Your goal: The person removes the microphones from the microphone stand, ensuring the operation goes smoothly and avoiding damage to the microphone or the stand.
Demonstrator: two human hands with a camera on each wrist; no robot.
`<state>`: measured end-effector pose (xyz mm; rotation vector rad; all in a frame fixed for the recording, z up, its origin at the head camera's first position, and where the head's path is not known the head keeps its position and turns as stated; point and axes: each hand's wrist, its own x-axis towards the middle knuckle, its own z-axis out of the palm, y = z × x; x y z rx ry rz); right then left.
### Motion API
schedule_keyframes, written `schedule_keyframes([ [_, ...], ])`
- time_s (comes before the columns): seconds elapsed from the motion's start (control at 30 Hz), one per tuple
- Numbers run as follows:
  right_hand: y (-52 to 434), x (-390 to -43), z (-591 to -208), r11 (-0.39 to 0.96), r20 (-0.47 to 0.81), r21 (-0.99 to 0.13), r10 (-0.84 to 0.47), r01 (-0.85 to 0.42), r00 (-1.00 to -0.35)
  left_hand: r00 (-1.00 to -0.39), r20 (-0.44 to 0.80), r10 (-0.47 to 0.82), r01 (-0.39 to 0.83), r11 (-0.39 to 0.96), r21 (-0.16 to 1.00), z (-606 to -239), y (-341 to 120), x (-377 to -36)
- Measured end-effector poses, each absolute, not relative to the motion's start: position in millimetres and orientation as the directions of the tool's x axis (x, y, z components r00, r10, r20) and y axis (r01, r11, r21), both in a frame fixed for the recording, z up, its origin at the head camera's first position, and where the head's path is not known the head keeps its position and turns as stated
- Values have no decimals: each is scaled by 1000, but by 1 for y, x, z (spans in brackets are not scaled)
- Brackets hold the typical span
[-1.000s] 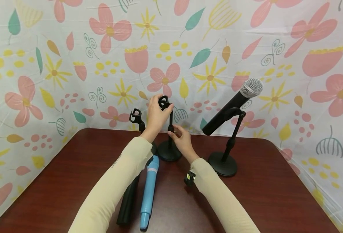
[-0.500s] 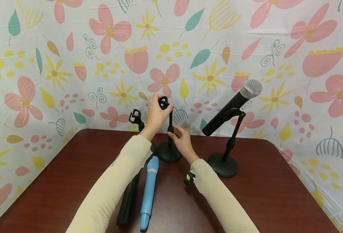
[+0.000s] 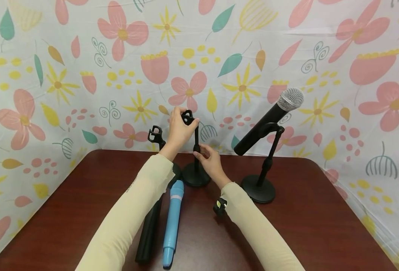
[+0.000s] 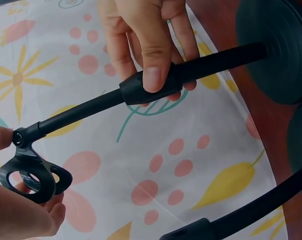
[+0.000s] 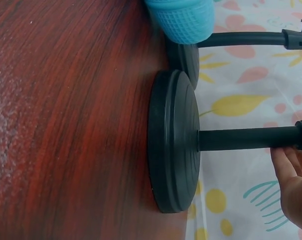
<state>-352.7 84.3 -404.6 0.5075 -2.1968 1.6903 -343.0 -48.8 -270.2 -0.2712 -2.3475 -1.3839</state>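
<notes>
A black desk microphone stand (image 3: 196, 174) stands upright near the back of the table. My left hand (image 3: 180, 130) pinches the microphone clip (image 3: 187, 117) at its top. Lower down, my right hand (image 3: 213, 162) holds the stand's collar; in the left wrist view its thumb lies across that collar (image 4: 151, 89). The clip's open ring (image 4: 33, 175) shows beside the left fingers there. In the right wrist view the round base (image 5: 173, 142) sits flat on the table, and the right hand (image 5: 294, 185) reaches the pole from below.
A second stand with a bare clip (image 3: 156, 136) is partly hidden behind my left arm. At right, another stand (image 3: 259, 188) carries a black microphone (image 3: 265, 126). A blue microphone (image 3: 173, 222) and a black one (image 3: 148, 237) lie in front. A floral cloth (image 3: 199, 56) hangs behind the table.
The head view has shifted slightly. Both hands keep their places on the stand, and nothing else has visibly moved.
</notes>
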Motion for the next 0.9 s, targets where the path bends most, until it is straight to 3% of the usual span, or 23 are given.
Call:
schedule_keyframes([
  [0.3, 81, -326, -375, 230, 449, -857, -105, -461, -887, -919, 393, -21, 330, 500, 801, -264, -50, -341],
  [0.6, 80, -349, -399, 223, 412, -881, -72, -417, -908, -915, 404, -22, 341, 494, 800, -270, -51, -342],
  [0.9, 80, -346, -403, 224, 407, -885, -50, -407, -912, -913, 407, -31, 335, 513, 790, -291, -47, -339],
])
